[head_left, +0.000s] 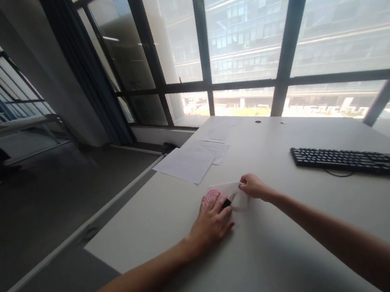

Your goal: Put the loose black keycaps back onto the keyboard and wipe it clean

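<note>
My left hand (211, 221) lies on the desk with its fingers spread over a small pink-and-white patterned thing (212, 194). A small black piece (227, 203) shows beside my left fingers; whether it belongs to the pink thing I cannot tell. To the right of these is a thin see-through plastic bag (239, 201). My right hand (252, 186) is closed, pinching the bag's upper right corner between thumb and fingers. Part of the pink thing is hidden beneath my left hand, and whether it sits inside the bag is unclear.
The white desk (281, 245) stands by a large window. Several printed sheets of paper (187, 162) lie beyond my hands, towards the left edge. A black keyboard (357, 162) with its cable is at the right. A dark round cable hole (258, 121) is near the far edge.
</note>
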Demonstrator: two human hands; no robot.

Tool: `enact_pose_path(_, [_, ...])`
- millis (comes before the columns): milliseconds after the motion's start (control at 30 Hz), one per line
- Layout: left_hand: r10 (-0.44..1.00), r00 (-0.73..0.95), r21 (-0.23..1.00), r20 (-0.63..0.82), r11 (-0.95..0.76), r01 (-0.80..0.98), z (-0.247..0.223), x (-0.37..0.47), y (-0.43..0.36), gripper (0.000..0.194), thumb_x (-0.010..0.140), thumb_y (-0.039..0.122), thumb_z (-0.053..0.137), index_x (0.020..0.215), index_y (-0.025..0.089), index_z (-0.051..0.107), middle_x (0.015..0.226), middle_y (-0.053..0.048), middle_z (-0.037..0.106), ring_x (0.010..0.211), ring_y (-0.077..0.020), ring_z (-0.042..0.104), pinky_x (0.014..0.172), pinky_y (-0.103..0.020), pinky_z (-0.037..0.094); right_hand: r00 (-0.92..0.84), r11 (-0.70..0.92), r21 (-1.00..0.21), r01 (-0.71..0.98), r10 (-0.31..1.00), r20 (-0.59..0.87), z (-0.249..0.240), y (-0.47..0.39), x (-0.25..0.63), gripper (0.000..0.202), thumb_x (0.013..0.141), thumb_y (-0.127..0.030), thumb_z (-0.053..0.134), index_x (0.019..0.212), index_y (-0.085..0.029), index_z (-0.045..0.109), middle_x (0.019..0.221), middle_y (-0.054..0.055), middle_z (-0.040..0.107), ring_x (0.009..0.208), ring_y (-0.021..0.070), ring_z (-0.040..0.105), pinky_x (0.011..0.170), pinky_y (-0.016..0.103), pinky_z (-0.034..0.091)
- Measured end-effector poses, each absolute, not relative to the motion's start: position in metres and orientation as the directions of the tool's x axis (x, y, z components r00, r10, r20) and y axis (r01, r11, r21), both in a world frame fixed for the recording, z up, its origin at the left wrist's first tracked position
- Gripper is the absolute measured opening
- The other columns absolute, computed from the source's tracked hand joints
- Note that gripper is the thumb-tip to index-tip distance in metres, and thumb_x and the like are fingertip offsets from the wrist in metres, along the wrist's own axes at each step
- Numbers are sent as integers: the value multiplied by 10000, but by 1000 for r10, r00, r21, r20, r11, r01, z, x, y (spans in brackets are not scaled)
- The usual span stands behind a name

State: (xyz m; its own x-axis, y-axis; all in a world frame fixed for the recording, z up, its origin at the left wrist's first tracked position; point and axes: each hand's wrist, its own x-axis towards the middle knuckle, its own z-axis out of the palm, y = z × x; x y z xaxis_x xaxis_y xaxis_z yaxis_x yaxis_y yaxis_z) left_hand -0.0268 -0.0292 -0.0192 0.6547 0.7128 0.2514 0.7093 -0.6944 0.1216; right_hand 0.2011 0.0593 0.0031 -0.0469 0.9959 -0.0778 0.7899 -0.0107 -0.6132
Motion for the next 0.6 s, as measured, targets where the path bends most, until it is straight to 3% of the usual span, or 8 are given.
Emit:
enact_pose_path(233, [760, 588, 113, 276, -633, 766, -14, -60, -28, 418, 1006, 346, 499, 1405, 241, 561, 1508, -114, 515, 1484, -336, 337, 1232, -614, 194, 8, -74, -722, 688, 995, -95, 32, 58, 250, 85, 894, -187, 611, 882, -134, 676, 647, 28, 663, 525, 119, 571, 531, 217, 407])
enact_pose_path(433, [743, 575, 76, 343, -632, 771, -5, -61, -16, 327, 979, 249, 487, 1256, 228, 659, 1325, -104, 634, 1390, -287, 461, 1215, -538, 288, 75, -110, -781, 615, 994, -82, 34, 0, 358, 116, 884, -200, 591, 811, -148, 664, 555, 12, 631, 480, 128, 553, 470, 219, 370])
enact_pose_path(533, [715, 579, 28, 393, -639, 769, -10, -62, -7, 281, 952, 298, 507, 1134, 229, 710, 1261, -108, 669, 1332, -294, 523, 1191, -537, 321, 104, -184, -719, 670, 983, -154, 21, -53, 407, 145, 868, -285, 641, 808, -164, 693, 576, 31, 676, 513, 154, 593, 494, 239, 389])
enact_pose_path(600, [718, 541, -16, 437, -595, 804, -16, -63, 3, 281, 953, 344, 488, 1060, 234, 724, 1263, -111, 674, 1294, -320, 553, 1184, -607, 280, 182, -224, -619, 753, 974, -131, 15, -86, 440, 167, 865, -332, 667, 811, -181, 715, 680, 57, 731, 603, 175, 646, 569, 261, 436])
